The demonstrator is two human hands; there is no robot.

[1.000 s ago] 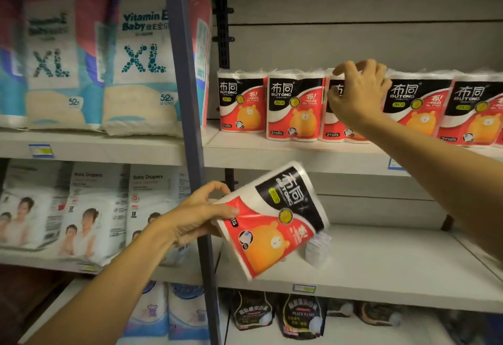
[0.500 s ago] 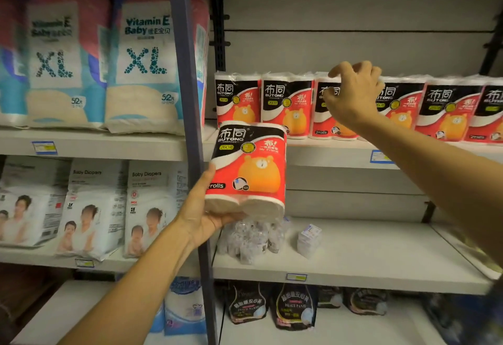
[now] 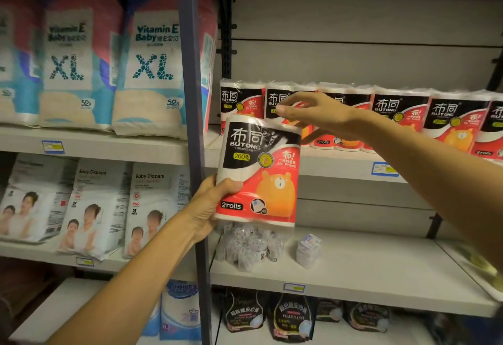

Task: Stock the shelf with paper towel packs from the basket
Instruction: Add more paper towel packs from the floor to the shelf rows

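Observation:
My left hand (image 3: 213, 204) grips the lower left edge of a red, black and white two-roll paper towel pack (image 3: 258, 170), held upright in front of the shelf edge (image 3: 340, 166). My right hand (image 3: 317, 111) hovers just above the pack's top right corner, fingers spread, holding nothing. Behind it a row of matching packs (image 3: 400, 111) stands along the shelf; my right hand and the held pack hide parts of the leftmost ones. The basket is out of view.
A dark blue upright post (image 3: 190, 126) divides the shelving just left of the held pack. XL diaper bags (image 3: 152, 72) and baby diaper packs (image 3: 152, 208) fill the left bay. Small wrapped items (image 3: 249, 250) and a little box (image 3: 309, 250) sit on the lower shelf, above dark pouches (image 3: 292, 317).
My left hand turned the pack upright and lifted it up to the shelf row. My right hand came off the shelved pack and moved left and down toward the held one.

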